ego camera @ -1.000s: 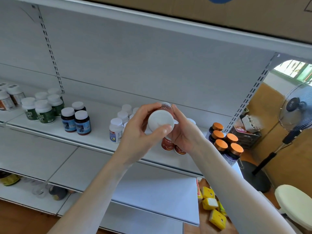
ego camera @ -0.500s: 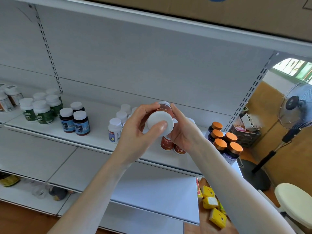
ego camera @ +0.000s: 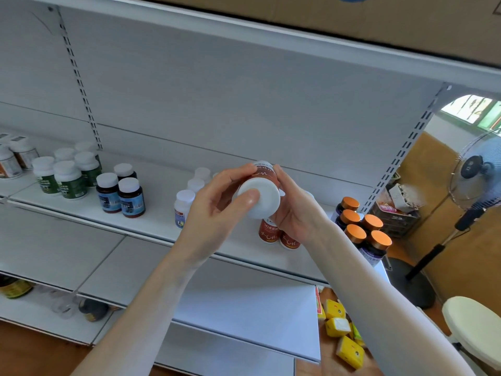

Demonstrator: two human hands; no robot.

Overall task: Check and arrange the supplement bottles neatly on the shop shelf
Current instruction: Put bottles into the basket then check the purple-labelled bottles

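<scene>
The left hand [ego camera: 217, 202] and right hand [ego camera: 295, 213] each have a grip on one red bottle [ego camera: 264, 172], white cap [ego camera: 261, 199] facing us. It looks light and slippery, so hold its sides

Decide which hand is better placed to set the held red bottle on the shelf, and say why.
Right hand: it grips the red bottle round its body, nearest the matching bottles; the left hand only pinches at the cap.

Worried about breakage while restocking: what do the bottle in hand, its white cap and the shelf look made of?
Red-labelled bottle: probably plastic, glossy printed label; body mostly hidden.
White cap: matte moulded plastic, no shine.
Shelf: likely painted sheet metal, thin folded edge, slotted uprights.
</scene>
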